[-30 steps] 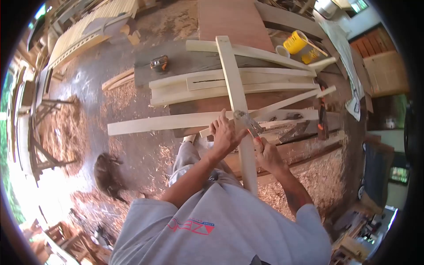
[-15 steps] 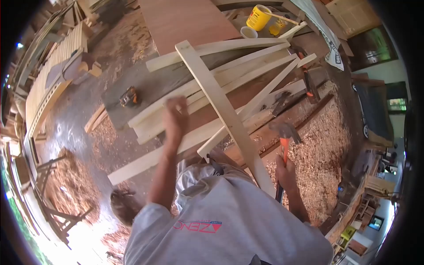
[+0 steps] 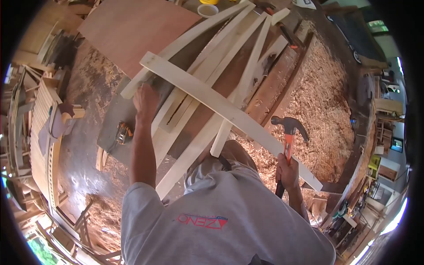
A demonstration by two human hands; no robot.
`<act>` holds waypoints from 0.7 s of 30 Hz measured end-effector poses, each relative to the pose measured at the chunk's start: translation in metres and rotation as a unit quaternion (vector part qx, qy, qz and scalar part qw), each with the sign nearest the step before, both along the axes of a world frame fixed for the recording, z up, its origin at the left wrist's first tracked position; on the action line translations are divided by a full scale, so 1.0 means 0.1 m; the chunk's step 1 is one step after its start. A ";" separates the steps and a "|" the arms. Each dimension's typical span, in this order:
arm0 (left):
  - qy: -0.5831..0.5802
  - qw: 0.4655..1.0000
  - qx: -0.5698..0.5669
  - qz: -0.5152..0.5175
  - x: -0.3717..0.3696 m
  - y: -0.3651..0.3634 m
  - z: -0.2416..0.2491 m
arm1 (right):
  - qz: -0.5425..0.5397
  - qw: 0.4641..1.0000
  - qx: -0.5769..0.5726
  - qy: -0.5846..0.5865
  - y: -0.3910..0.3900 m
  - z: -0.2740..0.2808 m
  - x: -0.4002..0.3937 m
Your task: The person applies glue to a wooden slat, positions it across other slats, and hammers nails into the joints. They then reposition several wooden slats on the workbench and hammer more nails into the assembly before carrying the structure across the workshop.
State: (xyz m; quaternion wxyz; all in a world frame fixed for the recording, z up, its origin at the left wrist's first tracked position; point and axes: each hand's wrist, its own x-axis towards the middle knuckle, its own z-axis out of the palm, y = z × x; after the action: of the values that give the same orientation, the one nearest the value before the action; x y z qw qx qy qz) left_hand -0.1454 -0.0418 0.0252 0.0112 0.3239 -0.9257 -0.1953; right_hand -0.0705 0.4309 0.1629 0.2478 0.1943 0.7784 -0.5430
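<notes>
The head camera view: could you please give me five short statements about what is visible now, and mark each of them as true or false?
1. The right hand grips a hammer. True.
2. The left hand is holding the black-and-orange device. False: the left hand is apart from the black-and-orange device.
3. A long board lies across other boards. True.
4. The hammer's handle is plain yellow. False: it is orange and black.
5. The person's shirt is dark green. False: the shirt is grey, with red lettering.
</notes>
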 end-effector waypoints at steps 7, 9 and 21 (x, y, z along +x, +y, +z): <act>0.073 0.996 0.015 0.058 0.63 0.25 0.64 | 0.089 0.983 0.082 0.141 0.25 -0.15 0.06; 0.232 0.909 0.338 0.077 0.71 0.49 0.81 | 0.053 0.993 0.050 0.090 0.20 -0.12 0.05; 0.285 0.914 0.221 -0.184 -0.20 1.55 0.48 | 0.191 0.971 -0.037 0.137 0.00 0.10 -0.25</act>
State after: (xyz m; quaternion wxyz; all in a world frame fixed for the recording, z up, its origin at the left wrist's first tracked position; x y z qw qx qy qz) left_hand -0.1654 0.1136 0.0728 0.1671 0.0728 -0.8596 -0.4774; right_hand -0.0954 0.4312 0.1732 0.2446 -0.0438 0.8071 -0.5356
